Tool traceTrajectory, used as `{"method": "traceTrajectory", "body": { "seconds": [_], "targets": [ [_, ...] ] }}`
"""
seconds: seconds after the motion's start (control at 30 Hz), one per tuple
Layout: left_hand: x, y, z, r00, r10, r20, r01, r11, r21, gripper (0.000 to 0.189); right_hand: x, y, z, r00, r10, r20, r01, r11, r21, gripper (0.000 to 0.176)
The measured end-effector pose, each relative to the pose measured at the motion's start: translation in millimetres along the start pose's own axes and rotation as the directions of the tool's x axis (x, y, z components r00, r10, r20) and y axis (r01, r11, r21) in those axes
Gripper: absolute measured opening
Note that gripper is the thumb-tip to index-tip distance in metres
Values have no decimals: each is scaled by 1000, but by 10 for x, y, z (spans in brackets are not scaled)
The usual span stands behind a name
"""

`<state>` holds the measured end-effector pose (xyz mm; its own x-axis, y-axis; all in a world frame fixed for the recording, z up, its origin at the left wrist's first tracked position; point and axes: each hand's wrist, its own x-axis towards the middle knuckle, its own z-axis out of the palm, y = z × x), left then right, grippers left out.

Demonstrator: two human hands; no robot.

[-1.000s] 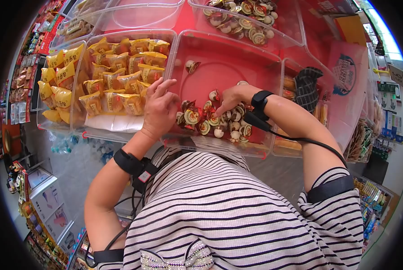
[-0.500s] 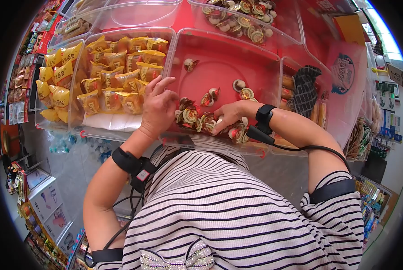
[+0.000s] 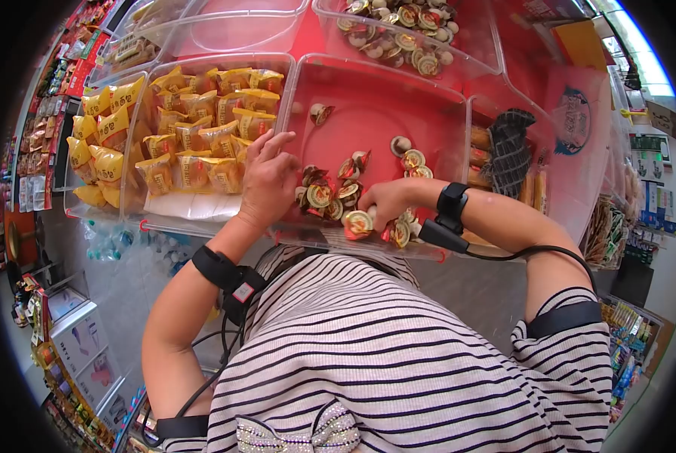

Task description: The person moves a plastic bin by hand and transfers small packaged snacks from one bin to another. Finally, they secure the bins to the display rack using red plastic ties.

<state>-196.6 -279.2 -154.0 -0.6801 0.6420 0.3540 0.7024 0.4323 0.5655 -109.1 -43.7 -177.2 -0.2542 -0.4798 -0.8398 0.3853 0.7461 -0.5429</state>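
Observation:
My right hand (image 3: 387,202) is in the red-bottomed bin (image 3: 368,90), its fingers closed on a small snack cup (image 3: 358,224) with a round gold foil lid. Around it lie similar cups: a small heap (image 3: 319,195) to its left, others (image 3: 413,161) beyond it and under the palm. One lone cup (image 3: 320,114) sits near the bin's far left. My left hand (image 3: 268,181) is at the wall between this bin and the one of wrapped breads, fingers apart and loosely bent, with nothing visible in them.
Yellow-wrapped breads (image 3: 198,136) fill the transparent bin at left, with more packets (image 3: 107,143) beside it. Behind stands a bin with many foil-lidded cups (image 3: 406,34). A dark checked cloth (image 3: 511,151) lies over the bin at right. Cables hang from both wrist straps.
My right hand has closed on a snack cup and tipped it up, gold lid showing, near the bin's front wall. The left hand stays nearly in place. The view has shifted slightly.

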Motion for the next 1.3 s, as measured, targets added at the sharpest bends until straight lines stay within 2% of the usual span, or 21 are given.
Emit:
{"method": "traceTrajectory", "body": {
  "seconds": [0.03, 0.1, 0.2, 0.33, 0.43, 0.53, 0.63, 0.73, 0.83, 1.03, 1.13, 1.23, 1.3],
  "targets": [
    [-7, -2, -3, 1000, 4, -1, -4, 1000, 1, 12, 5, -23, 10, 999, 5, 48, 0, 993, -118, 57],
    [34, -1, -4, 1000, 12, -13, -12, 1000, 9, 12, 0, 72, 73, 1000, 29, -3, -29, 995, -92, 58],
    [23, 15, -1, 1000, -5, -9, 5, 1000, 9, 12, -17, 167, 64, 995, 34, 90, -37, 999, 28, 58],
    [25, 16, -17, 1000, -5, -6, 5, 1000, -5, 12, -44, 102, 6, 982, -12, 190, 25, 998, -64, 61],
    [23, 16, -6, 1000, -2, -6, 3, 1000, 3, 11, -142, -35, -63, 968, 165, 189, -120, 966, -228, 65],
    [12, 15, -6, 1000, -2, -7, 2, 1000, 5, 11, -191, -44, -101, 937, 242, 252, -170, 946, -275, 69],
    [9, 26, -14, 1000, -10, -7, 10, 1000, 9, 11, -51, 194, -91, 954, 101, 282, -28, 967, -253, 71],
    [6, 28, -15, 1000, -11, -14, 11, 1000, 13, 11, -20, 281, -77, 960, 47, 277, -4, 988, -154, 73],
    [-3, 30, -5, 1000, -18, -17, 18, 1000, 1, 11, -142, 281, -33, 980, 48, 192, -33, 996, -81, 70],
    [-3, 20, 4, 999, -29, -30, 29, 999, -14, 10, -88, 295, -70, 941, -6, 339, -9, 999, 42, 63],
    [-2, 27, -9, 999, -32, -31, 31, 999, -24, 10, -179, 262, -83, 965, -73, 251, 66, 997, 36, 62],
    [2, 30, -6, 999, -29, -25, 28, 999, -27, 10, -213, 258, -24, 983, -57, 173, 39, 993, 109, 63],
    [3, 28, -8, 999, -22, -26, 21, 999, -29, 11, -249, 166, -29, 977, -66, 200, 58, 997, 45, 64]
  ]
}}
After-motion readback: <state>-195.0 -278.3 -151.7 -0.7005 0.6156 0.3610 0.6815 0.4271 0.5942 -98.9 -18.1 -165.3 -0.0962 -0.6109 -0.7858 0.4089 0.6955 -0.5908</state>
